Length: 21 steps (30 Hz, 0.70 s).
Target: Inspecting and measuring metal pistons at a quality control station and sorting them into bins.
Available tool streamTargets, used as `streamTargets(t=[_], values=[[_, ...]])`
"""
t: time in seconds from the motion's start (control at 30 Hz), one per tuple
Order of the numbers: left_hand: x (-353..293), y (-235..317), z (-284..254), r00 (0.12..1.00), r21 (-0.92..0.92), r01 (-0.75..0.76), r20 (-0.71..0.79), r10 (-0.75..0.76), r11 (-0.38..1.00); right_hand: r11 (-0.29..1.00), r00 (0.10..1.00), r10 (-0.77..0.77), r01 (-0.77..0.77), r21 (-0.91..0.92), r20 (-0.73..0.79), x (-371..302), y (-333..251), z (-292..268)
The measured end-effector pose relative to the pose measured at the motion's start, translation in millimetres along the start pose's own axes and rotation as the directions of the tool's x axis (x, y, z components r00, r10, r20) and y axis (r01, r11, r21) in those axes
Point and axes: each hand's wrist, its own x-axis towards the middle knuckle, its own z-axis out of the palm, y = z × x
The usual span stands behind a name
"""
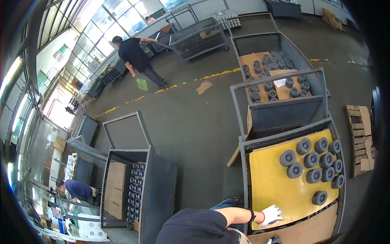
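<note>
Grey concrete floor point(195, 122) with a broken yellow line runs through a factory hall lit by tall windows, and steel bins stand about on it. Nearest, at lower right, a bin point(243, 162) holds a yellow sheet point(272, 183) with dark round parts point(313, 160) standing on it in a cluster toward its far right corner, plus one lone part point(319, 198) nearer the front edge. An arm reaches in from the lower edge, and its white-gloved hand point(271, 214) lies flat on the sheet's near left corner, fingers spread and holding nothing. It looks to be the right hand; the left hand is out of sight. The lone part sits to the right of the glove and well apart from it; the cluster is farther off, up and to the right. Brown cardboard point(313, 225) shows under the sheet's front edge. Behind this bin a second bin point(280, 110) carries more dark parts on cardboard. At lower left a third bin point(158, 191) holds stacked parts and boxes. Farther off, one person point(136, 57) in black walks with a green bag point(142, 84), and another point(75, 189) bends over at left.
</note>
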Motion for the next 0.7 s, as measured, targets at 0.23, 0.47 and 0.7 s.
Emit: streamTargets(t=[0.23,0.47,0.7], values=[[-71,-53,4,0.985,-0.007,0.05,-0.167,-0.051,0.999,0.962,0.961,0.272,-0.271,0.018,-0.047,28,18,32],[-100,-109,9,0.948,0.284,0.095,0.268,-0.174,0.954,0.883,0.927,0.373,-0.368,-0.291,-0.039,35,15,43],[-95,-105,-2,0.947,0.244,-0.027,0.315,-0.054,0.969,0.857,0.912,0.156,-0.316,-0.407,-0.379,46,183,118]])
